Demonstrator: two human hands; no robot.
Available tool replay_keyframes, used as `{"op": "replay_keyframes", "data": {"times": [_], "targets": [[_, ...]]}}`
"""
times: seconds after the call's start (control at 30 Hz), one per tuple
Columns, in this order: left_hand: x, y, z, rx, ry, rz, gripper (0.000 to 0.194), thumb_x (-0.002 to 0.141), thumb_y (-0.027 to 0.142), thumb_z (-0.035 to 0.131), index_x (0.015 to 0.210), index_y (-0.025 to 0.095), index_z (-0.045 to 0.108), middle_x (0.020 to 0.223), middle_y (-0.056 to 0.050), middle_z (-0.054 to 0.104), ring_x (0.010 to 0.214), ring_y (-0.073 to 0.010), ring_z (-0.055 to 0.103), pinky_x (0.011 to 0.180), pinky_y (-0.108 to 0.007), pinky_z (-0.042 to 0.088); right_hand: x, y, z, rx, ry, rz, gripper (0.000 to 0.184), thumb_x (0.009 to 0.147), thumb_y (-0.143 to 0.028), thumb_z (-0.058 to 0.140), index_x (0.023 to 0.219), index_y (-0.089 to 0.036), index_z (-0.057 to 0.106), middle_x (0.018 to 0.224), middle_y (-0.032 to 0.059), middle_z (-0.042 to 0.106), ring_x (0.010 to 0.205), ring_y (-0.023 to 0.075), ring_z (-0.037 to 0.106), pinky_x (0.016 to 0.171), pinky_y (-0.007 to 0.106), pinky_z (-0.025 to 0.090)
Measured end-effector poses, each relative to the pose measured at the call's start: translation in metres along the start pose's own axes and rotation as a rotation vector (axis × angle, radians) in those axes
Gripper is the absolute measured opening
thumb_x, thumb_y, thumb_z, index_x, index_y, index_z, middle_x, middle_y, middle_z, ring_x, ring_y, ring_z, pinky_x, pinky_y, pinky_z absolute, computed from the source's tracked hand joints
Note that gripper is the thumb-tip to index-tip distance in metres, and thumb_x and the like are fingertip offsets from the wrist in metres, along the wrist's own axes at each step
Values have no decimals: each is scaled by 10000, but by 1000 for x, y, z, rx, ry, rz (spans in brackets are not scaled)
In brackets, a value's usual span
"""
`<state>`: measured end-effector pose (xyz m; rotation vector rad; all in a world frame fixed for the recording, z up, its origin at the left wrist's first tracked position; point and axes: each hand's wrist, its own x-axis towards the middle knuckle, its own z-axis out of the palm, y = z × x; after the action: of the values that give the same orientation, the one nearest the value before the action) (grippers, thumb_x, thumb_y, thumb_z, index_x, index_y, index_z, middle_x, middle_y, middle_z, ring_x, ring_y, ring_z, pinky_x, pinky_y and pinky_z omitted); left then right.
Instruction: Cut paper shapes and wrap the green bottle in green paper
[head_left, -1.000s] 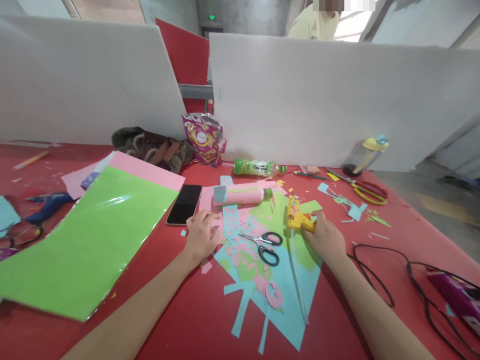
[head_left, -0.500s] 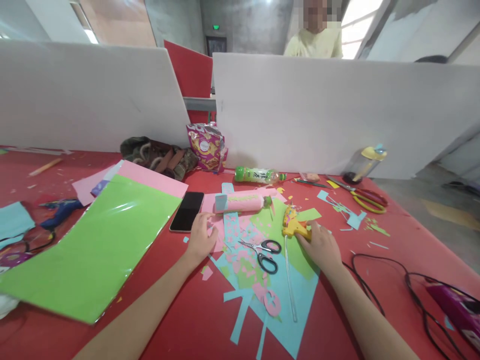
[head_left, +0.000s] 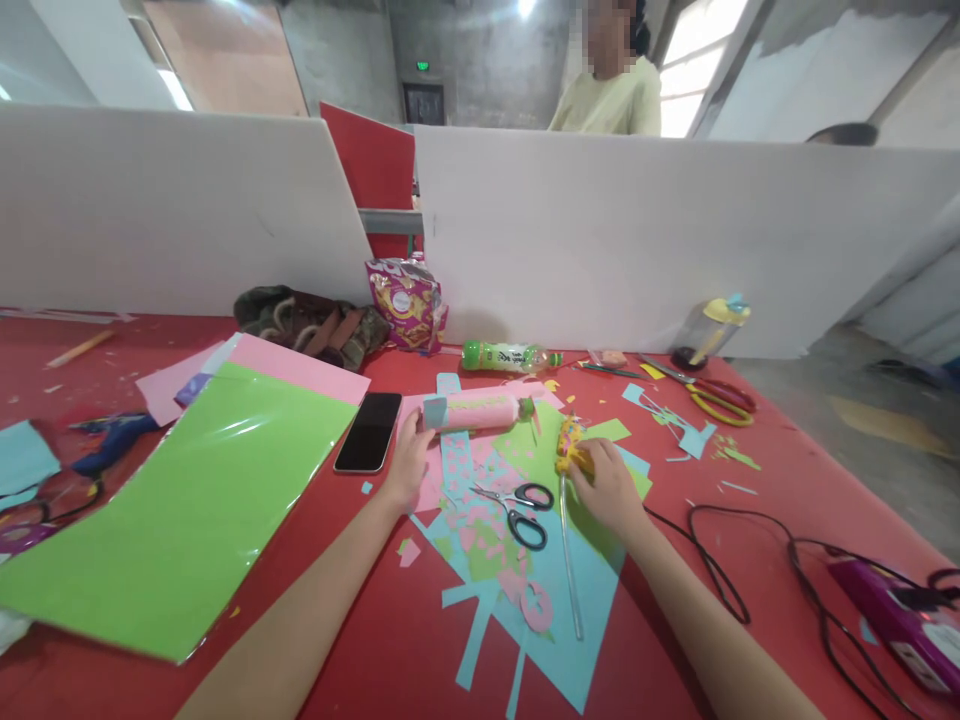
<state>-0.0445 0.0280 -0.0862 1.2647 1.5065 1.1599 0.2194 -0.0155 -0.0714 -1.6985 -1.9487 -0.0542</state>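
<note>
My left hand [head_left: 409, 465] is at the left end of a bottle wrapped in pink paper [head_left: 480, 411], which lies on its side. Its fingers and thumb are spread apart, close to the wrap; whether they touch it I cannot tell. My right hand [head_left: 611, 487] is closed around the handle of a yellow hot glue gun [head_left: 571, 447]. A clear glue stick [head_left: 570, 560] trails from the gun toward me. Between my hands, black-handled scissors [head_left: 521, 500] lie on blue paper [head_left: 577, 665] among pink and green cuttings.
Left of my hands are a phone [head_left: 367, 432], a glossy green sheet [head_left: 180, 510] and a blue glue gun [head_left: 116, 440]. A green-labelled bottle [head_left: 510, 357], snack bag [head_left: 407, 305] and red-yellow scissors [head_left: 716, 398] lie farther back. A black cable [head_left: 750, 512] curves at right. Beyond the white boards [head_left: 637, 240] stands a person [head_left: 611, 95].
My left hand has reached up to the wrapped bottle's left end. My right hand has shifted slightly left with the glue gun. The view has tilted up.
</note>
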Motion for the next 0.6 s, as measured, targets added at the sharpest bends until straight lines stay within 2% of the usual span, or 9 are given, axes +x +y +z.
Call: {"op": "replay_keyframes", "data": {"times": [0.07, 0.17, 0.3, 0.37, 0.5, 0.6], "targets": [[0, 0, 2, -28, -16, 0, 514, 802, 349, 316, 1287, 195, 240, 1364, -89, 264, 1218, -253, 307, 906, -422, 368, 7, -10, 3, 51, -7, -25, 160, 729, -201, 422, 877, -169, 475, 894, 110, 553, 864, 227, 536, 776, 367, 437], [0, -1, 1, -54, -42, 47, 526, 811, 315, 307, 1307, 168, 209, 1400, -59, 188, 1277, -183, 180, 1025, -347, 224, 25, -27, 8, 102, -18, -34, 209, 714, -176, 417, 917, -164, 468, 950, 119, 545, 949, 229, 508, 840, 375, 406], [2, -2, -2, -65, -84, 95, 547, 810, 280, 300, 1317, 112, 182, 1409, -84, 154, 1291, -153, 124, 1061, -314, 117, 52, -47, 21, 128, -50, 18, 352, 672, -158, 456, 1016, -89, 433, 1032, 188, 506, 1006, 268, 472, 846, 393, 385], [2, -2, -3, -70, -104, 111, 546, 807, 273, 301, 1315, 106, 189, 1410, -90, 147, 1291, -157, 119, 1064, -321, 105, 64, -54, 30, 132, -68, 62, 369, 662, -141, 454, 1021, -61, 425, 993, 211, 511, 964, 288, 487, 804, 411, 391], [0, -2, -4, -91, -140, 122, 540, 816, 309, 303, 1317, 143, 193, 1410, -82, 147, 1291, -184, 122, 1057, -365, 137, 76, -58, 45, 175, -113, 146, 262, 659, -127, 441, 920, -111, 459, 749, 119, 557, 725, 245, 544, 650, 364, 419], [-3, -1, -4, -103, -165, 125, 550, 818, 334, 315, 1321, 159, 181, 1410, -83, 145, 1295, -193, 93, 1052, -385, 147, 76, -59, 50, 239, -105, 180, 214, 646, -145, 450, 860, -150, 456, 693, 64, 544, 684, 217, 530, 636, 336, 409]]}}
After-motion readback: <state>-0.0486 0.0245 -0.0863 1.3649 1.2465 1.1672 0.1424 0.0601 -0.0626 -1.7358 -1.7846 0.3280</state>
